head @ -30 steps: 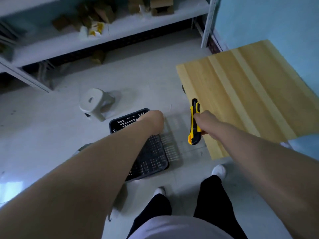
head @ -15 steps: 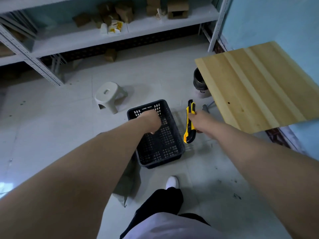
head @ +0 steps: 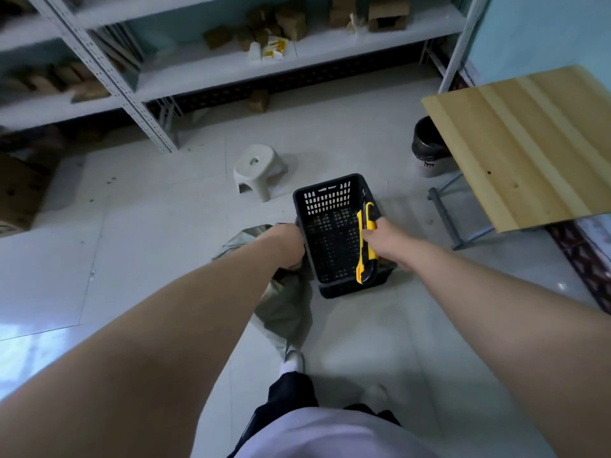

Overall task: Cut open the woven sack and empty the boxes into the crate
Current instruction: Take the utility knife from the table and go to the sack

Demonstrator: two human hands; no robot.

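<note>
Now the left hand (head: 286, 244) is closed on the left rim of the black crate (head: 334, 206), with its grip at the edge beside the grey-green woven sack (head: 284, 305). The right hand (head: 385, 241) holds a yellow utility knife (head: 365, 249) in a closed grip; the knife lies lengthwise over the crate's right side. The sack lies crumpled on the floor (head: 148, 242), touching the crate's left wall and extending toward the person's white shoe (head: 292, 361).

Compared with the earlier frames, the crate appears farther from the person and nearer the middle of the view. Half a second ago the left hand was over the crate's interior; it is now at the left rim. The knife was beside the crate's right wall; it now overlaps the crate. More of the sack is visible than before.

The white stool (head: 256, 168) stands beyond the crate. The wooden tabletop (head: 529, 143) is at right, with a dark bin (head: 428, 147) partly under its edge. Cardboard boxes (head: 281, 19) sit on the shelf (head: 215, 67).
</note>
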